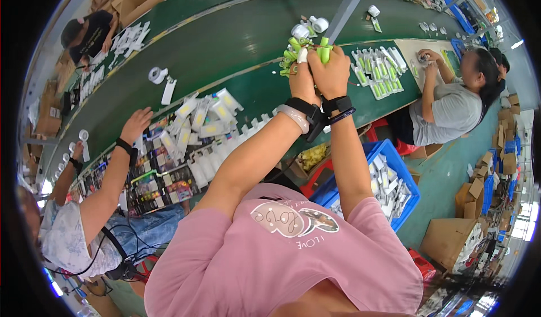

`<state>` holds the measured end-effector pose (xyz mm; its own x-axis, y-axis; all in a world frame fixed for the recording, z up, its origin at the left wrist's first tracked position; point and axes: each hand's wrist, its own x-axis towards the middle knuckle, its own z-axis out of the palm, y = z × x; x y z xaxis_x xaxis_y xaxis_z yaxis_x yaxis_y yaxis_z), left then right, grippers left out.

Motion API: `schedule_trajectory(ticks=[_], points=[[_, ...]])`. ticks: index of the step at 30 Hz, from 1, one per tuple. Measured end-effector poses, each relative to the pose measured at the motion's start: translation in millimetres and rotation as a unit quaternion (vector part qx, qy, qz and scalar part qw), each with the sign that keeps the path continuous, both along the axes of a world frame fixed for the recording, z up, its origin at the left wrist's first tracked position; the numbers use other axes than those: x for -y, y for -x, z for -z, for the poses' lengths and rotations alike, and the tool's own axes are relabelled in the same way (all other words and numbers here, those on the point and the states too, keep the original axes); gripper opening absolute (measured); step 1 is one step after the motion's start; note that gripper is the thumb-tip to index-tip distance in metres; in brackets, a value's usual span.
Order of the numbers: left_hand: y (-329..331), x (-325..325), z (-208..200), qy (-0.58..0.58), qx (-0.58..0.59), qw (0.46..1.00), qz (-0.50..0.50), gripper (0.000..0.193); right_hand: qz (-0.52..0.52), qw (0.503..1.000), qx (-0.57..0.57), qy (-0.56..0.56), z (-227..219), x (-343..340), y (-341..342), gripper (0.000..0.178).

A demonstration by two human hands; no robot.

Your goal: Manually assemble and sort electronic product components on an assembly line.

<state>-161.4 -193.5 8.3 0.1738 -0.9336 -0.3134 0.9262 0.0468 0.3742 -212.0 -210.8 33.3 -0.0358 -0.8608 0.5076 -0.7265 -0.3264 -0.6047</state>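
Note:
Both my hands are close together over the green bench at the top middle, wrists nearly touching. My right hand (pixel 331 72) is closed, with light green battery-like cylinders (pixel 323 52) standing up out of its fingers. Beside it my left hand (pixel 303 84) is also closed, a white covering or piece (pixel 302 55) at its thumb tip. What its fingers grip is hidden. A bunch of similar green cylinders (pixel 289 56) with thin red wires lies just beyond the left hand. To the right, white housings (pixel 377 72) stand in rows with green cylinders in them.
A conveyor belt (pixel 236 38) runs behind the bench, carrying round white parts (pixel 319 24). White casings (pixel 197 120) are heaped left of my arms. A blue crate (pixel 408 198) of white parts stands by my right side. Co-workers sit left and right; a grey post (pixel 346 12) rises ahead.

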Motion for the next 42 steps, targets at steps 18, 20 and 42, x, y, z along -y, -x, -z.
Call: schedule_trajectory(ticks=[18, 20, 42], points=[[-16.5, 129.8, 104.5, -0.210, 0.270, 0.883, 0.322, 0.046, -0.080, 0.960, 0.047, -0.262, 165.0, 145.4, 88.0, 0.040], [-28.3, 132.5, 97.7, -0.218, 0.338, 0.829, 0.388, 0.051, -0.085, 0.970, -0.015, -0.228, 177.9, 147.4, 98.8, 0.039], [-123.8, -19.1, 77.3, -0.111, 0.597, 0.726, 0.322, 0.032, -0.074, 0.944, -0.174, -0.272, 154.6, -10.9, 77.3, 0.035]])
